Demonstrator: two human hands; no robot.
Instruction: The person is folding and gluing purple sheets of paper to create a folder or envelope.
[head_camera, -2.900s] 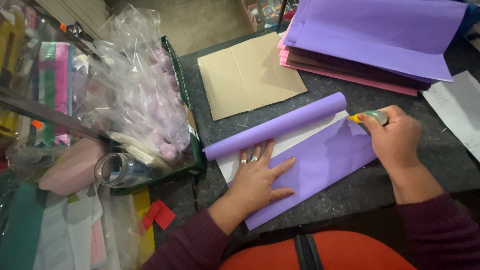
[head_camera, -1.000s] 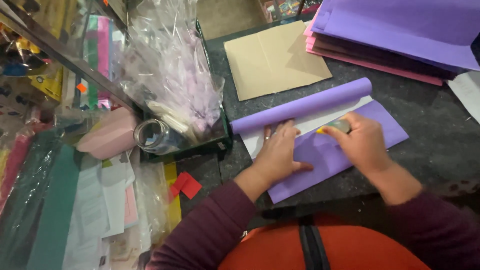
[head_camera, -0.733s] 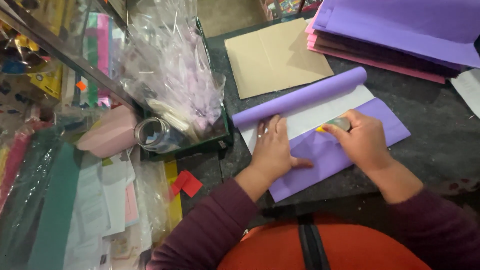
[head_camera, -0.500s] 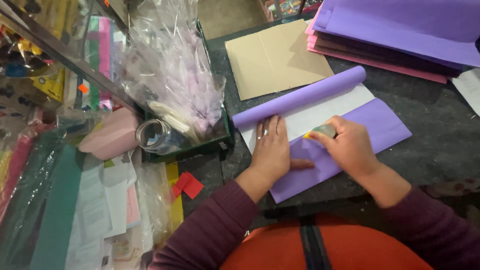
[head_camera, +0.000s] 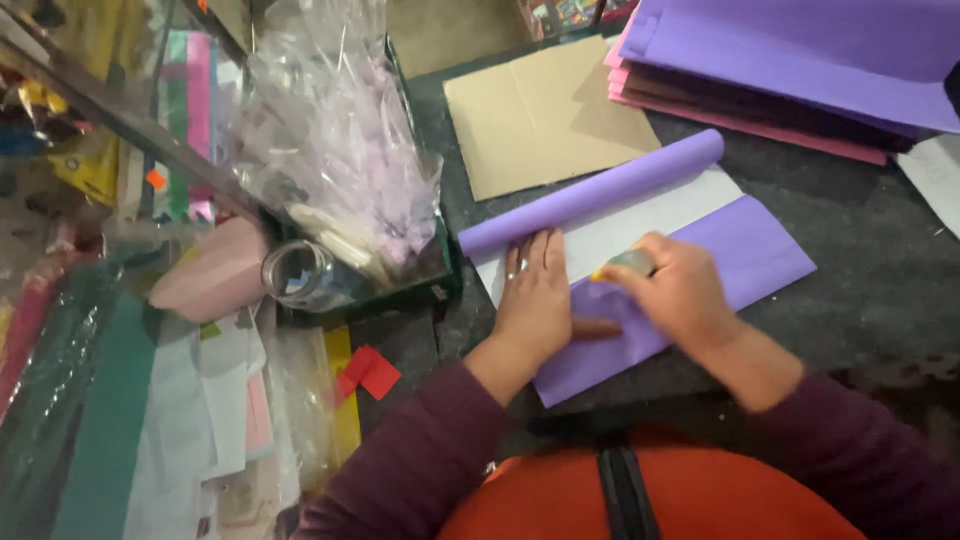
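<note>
As our right hand (head_camera: 680, 300), gripping a glue stick (head_camera: 625, 265), has slid left along the purple sheet (head_camera: 740, 255), our left hand (head_camera: 535, 295) presses flat, open.

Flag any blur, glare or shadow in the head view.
Head view: right hand and its small tool motion-smeared; left hand sharper on the purple sheet; glare on the plastic bag; soft shadow across the cardboard.

Purple paper sheet (head_camera: 740, 255): flat on the dark tabletop, far edge rolled into a tube, white underside showing. Small yellow-capped glue stick (head_camera: 625, 265): tip down on the sheet.
</note>
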